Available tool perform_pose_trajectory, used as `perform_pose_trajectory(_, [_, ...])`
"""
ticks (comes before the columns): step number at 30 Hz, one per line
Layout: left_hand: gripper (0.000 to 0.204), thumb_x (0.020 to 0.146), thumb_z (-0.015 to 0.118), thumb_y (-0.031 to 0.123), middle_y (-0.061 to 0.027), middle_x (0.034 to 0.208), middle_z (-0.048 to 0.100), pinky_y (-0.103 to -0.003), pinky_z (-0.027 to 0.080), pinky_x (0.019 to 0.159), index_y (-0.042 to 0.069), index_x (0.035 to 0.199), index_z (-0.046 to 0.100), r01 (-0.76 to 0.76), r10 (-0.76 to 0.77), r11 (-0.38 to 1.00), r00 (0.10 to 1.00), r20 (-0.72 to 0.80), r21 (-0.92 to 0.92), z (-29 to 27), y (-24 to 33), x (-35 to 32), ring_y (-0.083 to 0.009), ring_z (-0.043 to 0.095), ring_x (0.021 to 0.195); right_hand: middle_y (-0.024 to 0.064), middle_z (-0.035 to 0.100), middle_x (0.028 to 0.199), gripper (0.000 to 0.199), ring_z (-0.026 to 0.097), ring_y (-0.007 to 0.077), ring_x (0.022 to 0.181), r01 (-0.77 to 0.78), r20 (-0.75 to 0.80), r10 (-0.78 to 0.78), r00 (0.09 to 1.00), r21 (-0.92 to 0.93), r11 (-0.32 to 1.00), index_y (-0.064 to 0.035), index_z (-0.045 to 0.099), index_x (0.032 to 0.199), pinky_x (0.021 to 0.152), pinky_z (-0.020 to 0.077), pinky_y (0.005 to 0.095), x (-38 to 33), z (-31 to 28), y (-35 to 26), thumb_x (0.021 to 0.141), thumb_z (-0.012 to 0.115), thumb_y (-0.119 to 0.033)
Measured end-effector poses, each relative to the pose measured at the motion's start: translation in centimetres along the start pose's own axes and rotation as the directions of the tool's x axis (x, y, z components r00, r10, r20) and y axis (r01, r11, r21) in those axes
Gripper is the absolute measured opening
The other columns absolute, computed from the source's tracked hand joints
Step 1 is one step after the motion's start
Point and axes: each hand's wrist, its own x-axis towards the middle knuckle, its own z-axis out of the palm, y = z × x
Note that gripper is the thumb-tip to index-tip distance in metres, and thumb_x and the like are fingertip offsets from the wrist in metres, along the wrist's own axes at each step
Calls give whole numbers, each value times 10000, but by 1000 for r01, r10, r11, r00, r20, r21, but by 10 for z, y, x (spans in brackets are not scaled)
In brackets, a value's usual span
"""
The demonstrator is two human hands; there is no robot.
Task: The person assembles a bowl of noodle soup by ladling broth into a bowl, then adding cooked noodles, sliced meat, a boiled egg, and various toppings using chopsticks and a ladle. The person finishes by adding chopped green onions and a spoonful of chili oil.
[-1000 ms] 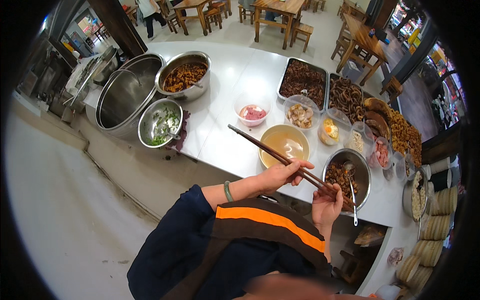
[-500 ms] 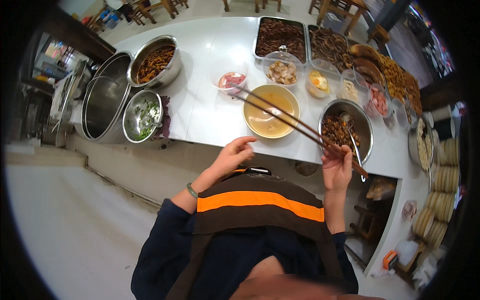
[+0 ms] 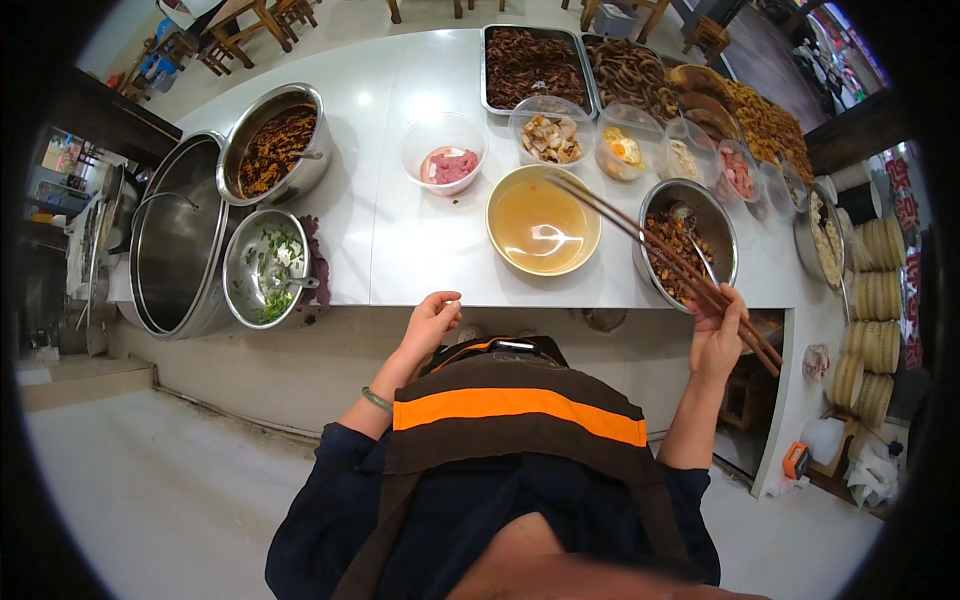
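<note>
My right hand (image 3: 715, 335) grips a pair of long brown chopsticks (image 3: 660, 250), their thin ends slanting up and left to the rim of a yellow bowl (image 3: 493, 240) of cloudy broth. Those tips hold no food that I can see. At the counter's front edge, below that bowl, my left hand (image 3: 430, 325) has its fingers curled in, with nothing visible in them. Behind the yellow bowl to the left stands a clear plastic bowl (image 3: 412, 150) with pink meat slices (image 3: 452, 166). Close by my right hand is a steel bowl (image 3: 735, 262) of brown diced topping with a spoon (image 3: 703, 255) in it.
Clear tubs of chopped meat (image 3: 550, 138), fried egg (image 3: 624, 148) and pink slices (image 3: 735, 176) line up behind. Farther back are metal trays of dark braised meat (image 3: 535, 70). At left stand a large steel pot (image 3: 180, 300), a chili oil pot (image 3: 322, 150) and a herb bowl (image 3: 232, 290).
My right hand moved right with the chopsticks, whose tips left the pink meat bowl for the yellow bowl's rim. My left hand drew back toward me, its fingers curling. The view shifted slightly.
</note>
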Motion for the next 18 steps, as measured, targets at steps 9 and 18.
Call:
perform_pose_trajectory(9, [242,929,522,172,-31,852,564,-239,456,702,13,1109,554,-127,128,992,990,-64,26,-5,13,27,-95,522,760,134,622,1041,276,608,188,920,300,168,-253,953,-393,869,22,565,1068,793,508,298,78,33,-47,974,454,-213])
perform_pose_trajectory(18, [232,918,535,174,-31,840,570,-239,456,680,6,1076,559,-165,160,986,954,-255,2,44,25,54,-96,522,745,99,623,982,259,630,170,842,161,371,-45,928,-288,944,6,586,1041,725,529,297,204,52,-17,981,441,-200])
